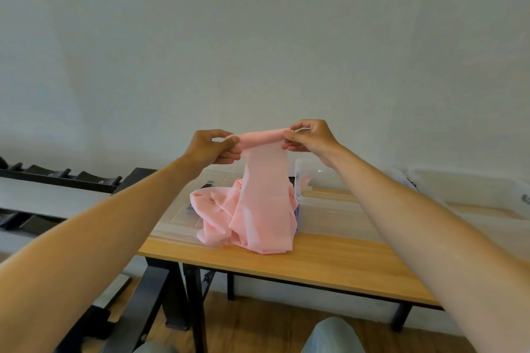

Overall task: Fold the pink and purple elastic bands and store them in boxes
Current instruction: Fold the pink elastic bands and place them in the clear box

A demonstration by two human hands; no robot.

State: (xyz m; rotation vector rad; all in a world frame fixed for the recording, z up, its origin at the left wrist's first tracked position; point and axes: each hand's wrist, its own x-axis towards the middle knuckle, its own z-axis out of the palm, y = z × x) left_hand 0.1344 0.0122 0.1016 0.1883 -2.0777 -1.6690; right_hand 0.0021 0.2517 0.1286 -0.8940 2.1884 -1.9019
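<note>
A long pink elastic band (262,203) hangs from both hands, and its lower part lies crumpled on the wooden table (329,264). My left hand (213,149) pinches the band's top left end. My right hand (311,139) pinches the top right end, so the top edge stretches between them above the table. A sliver of the purple band (297,216) shows behind the pink heap at its right side. A clear plastic box (324,200) stands just right of the heap. A flat clear lid (183,216) lies under the heap's left side.
A second clear box (473,195) stands at the far right of the table by the wall. A black rack with dark holders (57,178) runs along the left. My knees (332,335) show below the table's front edge.
</note>
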